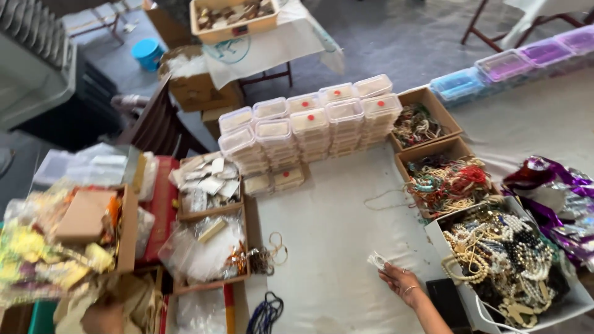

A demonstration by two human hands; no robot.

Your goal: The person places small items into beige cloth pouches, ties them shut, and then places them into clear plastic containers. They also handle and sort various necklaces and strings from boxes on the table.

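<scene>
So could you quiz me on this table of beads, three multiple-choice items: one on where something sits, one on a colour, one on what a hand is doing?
1. Where do the stacked clear lidded boxes stand?
A. at the far side of the white cloth
B. inside the white box of necklaces
C. on the floor by the blue tub

2. What colour are the dots on those lids?
A. green
B. red
C. black

3. What is the right hand doing?
A. lying flat and empty
B. gripping a purple foil sheet
C. holding a small white item

Answers: 1 A, they stand in rows at the far end of the white cloth. 2 B, each lid shows a red dot. 3 C, the small white item sits at its fingertips.
</scene>
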